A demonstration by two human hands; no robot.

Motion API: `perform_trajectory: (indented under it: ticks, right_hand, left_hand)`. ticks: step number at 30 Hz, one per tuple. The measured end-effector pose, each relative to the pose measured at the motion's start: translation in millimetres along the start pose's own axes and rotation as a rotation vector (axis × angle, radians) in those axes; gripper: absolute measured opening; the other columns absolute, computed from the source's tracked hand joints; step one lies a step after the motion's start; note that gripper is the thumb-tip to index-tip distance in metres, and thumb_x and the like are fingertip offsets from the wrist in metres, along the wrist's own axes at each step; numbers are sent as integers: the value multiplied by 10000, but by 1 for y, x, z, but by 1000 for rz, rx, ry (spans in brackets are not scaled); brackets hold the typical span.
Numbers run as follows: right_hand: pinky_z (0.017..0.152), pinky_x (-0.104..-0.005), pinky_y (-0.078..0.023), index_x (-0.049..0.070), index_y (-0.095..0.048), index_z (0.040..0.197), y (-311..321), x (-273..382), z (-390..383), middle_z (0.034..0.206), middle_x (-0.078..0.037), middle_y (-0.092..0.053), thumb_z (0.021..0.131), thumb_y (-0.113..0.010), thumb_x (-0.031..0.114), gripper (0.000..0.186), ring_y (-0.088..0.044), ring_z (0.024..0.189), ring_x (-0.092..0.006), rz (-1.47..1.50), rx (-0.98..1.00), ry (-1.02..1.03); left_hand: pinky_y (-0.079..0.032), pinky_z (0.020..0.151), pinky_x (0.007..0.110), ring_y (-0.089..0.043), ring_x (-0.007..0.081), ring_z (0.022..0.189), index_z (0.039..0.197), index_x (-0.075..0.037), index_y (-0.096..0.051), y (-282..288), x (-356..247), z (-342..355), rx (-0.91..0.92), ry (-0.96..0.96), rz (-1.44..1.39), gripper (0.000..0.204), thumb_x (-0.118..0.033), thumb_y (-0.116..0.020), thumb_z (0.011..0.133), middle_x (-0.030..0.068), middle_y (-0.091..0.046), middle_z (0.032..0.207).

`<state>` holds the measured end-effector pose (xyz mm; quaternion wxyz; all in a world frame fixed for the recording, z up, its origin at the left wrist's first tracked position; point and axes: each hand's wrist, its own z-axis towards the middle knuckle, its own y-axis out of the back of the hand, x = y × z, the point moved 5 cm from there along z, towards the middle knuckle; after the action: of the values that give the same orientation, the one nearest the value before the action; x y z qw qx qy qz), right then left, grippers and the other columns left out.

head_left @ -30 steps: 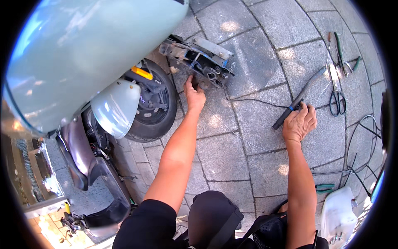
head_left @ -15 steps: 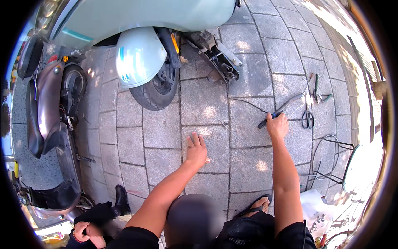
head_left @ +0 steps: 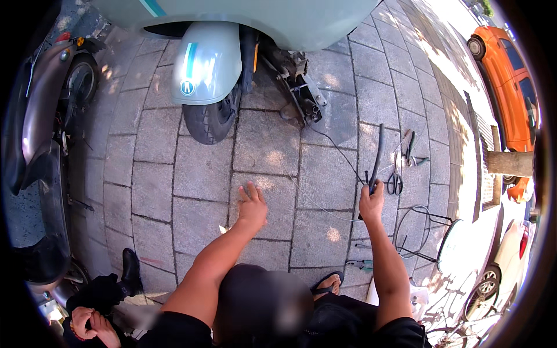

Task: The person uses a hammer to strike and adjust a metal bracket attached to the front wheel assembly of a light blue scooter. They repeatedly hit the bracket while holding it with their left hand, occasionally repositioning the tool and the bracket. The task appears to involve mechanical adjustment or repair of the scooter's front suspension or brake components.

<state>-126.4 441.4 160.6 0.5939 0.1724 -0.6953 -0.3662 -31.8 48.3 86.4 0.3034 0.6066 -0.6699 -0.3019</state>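
My left hand [head_left: 253, 207] is over the paving stones, fingers spread, with nothing in it. My right hand [head_left: 372, 202] is closed around the lower end of a dark, slightly curved bar [head_left: 378, 153], which points away from me. The bar's exact kind is unclear, and my fingers hide its lower end. A thin black cable [head_left: 338, 148] runs from near my right hand to the bare metal assembly [head_left: 301, 87] beside the scooter's front wheel [head_left: 212, 120]. Black-handled scissors [head_left: 395, 183] and pliers [head_left: 409, 149] lie on the ground to the right of the bar.
The pale green scooter [head_left: 255, 20] stands ahead, a dark scooter [head_left: 39, 133] at left. A seated person's clasped hands [head_left: 93, 326] show at lower left. A round-topped stool [head_left: 449, 246] lies tipped at right, near green-handled pliers [head_left: 361, 265]. An orange car [head_left: 510, 87] is beyond.
My right hand has drawn the bar nearer to me and swung it to point away. My left hand's fingers have spread wider. The view has shifted right, bringing the cars in.
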Motion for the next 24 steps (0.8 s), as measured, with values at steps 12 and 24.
perform_trajectory:
  ticks: [12,24]
  right_hand:
    - [892,-560,-575,-95,-646,1175,105,126,-46,999,-363,-733,1008,-596,365,492,-743,957,-516,-237,690,-306]
    - [944,-500,-586,2,-730,1128,66,154,69,1097,-225,-789,1016,-595,250,303,-763,1055,-405,-566,445,294]
  left_hand:
    - [-440,1202,627,-212,629,1564,1663,67,-278,-13,26,22,127,-97,-79,1240,-487,-938,770,349,-109,1751]
    - [-441,1212,443,-521,393,1477,1597,50,-437,82,72,19,263,-159,-266,948,-487,-809,909,291,-543,1564]
